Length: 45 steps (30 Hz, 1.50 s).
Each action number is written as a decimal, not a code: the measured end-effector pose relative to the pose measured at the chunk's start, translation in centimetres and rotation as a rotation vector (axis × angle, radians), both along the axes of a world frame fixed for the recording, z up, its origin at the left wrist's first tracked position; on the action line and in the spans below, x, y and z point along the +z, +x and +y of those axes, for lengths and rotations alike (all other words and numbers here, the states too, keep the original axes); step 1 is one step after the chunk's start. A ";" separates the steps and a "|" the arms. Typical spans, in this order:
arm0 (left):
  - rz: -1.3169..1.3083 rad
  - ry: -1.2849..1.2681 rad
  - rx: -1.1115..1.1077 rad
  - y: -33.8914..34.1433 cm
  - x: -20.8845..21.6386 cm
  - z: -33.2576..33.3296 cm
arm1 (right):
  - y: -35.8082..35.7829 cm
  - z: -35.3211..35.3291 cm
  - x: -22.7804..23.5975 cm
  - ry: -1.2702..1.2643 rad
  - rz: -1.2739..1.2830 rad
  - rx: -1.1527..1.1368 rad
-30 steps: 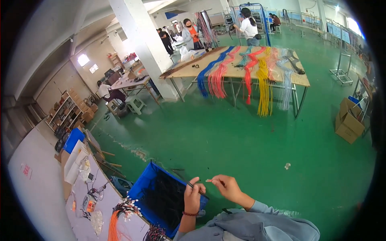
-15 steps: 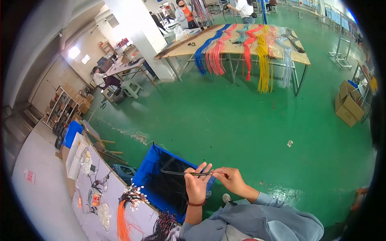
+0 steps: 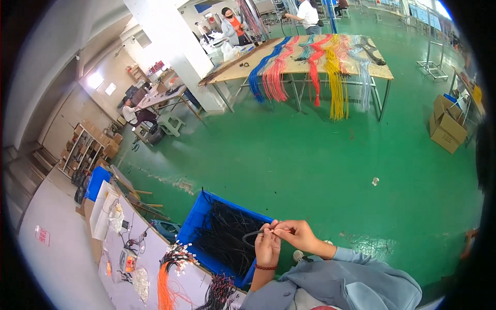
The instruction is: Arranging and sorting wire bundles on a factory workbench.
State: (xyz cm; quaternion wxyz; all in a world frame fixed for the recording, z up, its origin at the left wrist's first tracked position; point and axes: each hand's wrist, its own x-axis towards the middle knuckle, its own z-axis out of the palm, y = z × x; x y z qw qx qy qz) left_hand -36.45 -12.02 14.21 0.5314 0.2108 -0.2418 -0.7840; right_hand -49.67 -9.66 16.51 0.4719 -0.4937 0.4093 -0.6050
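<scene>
A bent black cable (image 3: 246, 236) sticks out on the left side of my hands, over the blue bin. Its near part passes into the closed fingers of my left hand (image 3: 266, 250), which has a red bead bracelet at the wrist. My right hand (image 3: 298, 235) pinches the cable's end close beside the left fingertips, where a small reddish bit shows. The fingers hide most of that end. Just below and left of my hands stands the blue bin (image 3: 192, 217), holding a tangle of black cables (image 3: 227, 232).
At the left, a pale table (image 3: 155, 243) carries orange wires (image 3: 165, 284), dark wires (image 3: 219, 292) and a bag of small white parts (image 3: 140, 281). Across the green floor stands a wooden table (image 3: 232, 70) with coloured wire bundles. A cardboard box (image 3: 447, 126) sits at right. Several people work farther off.
My left fingers, spread before, have closed around the cable. Both hands have come together, and less of the cable sticks out. The view has shifted slightly.
</scene>
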 end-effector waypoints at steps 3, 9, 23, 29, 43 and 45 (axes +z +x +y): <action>0.029 0.006 0.119 0.0 1.3 1.0 | -0.3 1.1 1.1 0.011 0.100 -0.092; 0.115 -0.044 0.153 -0.5 2.3 1.0 | 0.1 1.5 1.9 -0.118 0.227 -0.244; 0.175 -0.094 0.135 -2.5 5.2 2.2 | -0.3 2.9 4.2 -0.294 0.371 -0.440; 0.161 -0.123 0.127 -2.2 5.5 2.3 | -0.2 3.4 4.8 -0.289 0.385 -0.445; -0.197 -0.268 0.135 -0.5 7.2 1.9 | -1.0 2.5 5.3 -0.546 0.740 -0.375; -0.242 -0.297 0.106 0.1 7.2 1.6 | -0.8 2.4 5.0 -0.528 0.599 -0.337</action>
